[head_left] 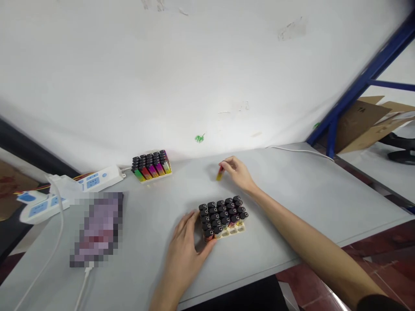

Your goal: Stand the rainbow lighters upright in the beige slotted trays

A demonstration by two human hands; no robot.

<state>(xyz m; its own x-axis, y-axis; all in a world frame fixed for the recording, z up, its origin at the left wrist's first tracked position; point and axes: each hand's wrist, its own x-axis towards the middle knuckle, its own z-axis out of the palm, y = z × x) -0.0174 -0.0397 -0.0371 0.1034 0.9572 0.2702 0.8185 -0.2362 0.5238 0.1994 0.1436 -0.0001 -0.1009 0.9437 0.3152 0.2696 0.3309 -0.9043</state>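
A pale tray on the grey table holds rows of black-capped lighters, with a few bare slots along its near right edge. My left hand rests round the tray's left side, thumb at the near corner and fingers along the far left, gripping it. Beyond the tray, my right hand pinches one red and yellow lighter just over the table. At the back left stands a second tray filled with colourful lighters.
White power strips with cables lie at the left. A blurred-out phone-like object is plugged into a white cable. A wall bounds the table's back. Cardboard boxes and a blue frame stand right.
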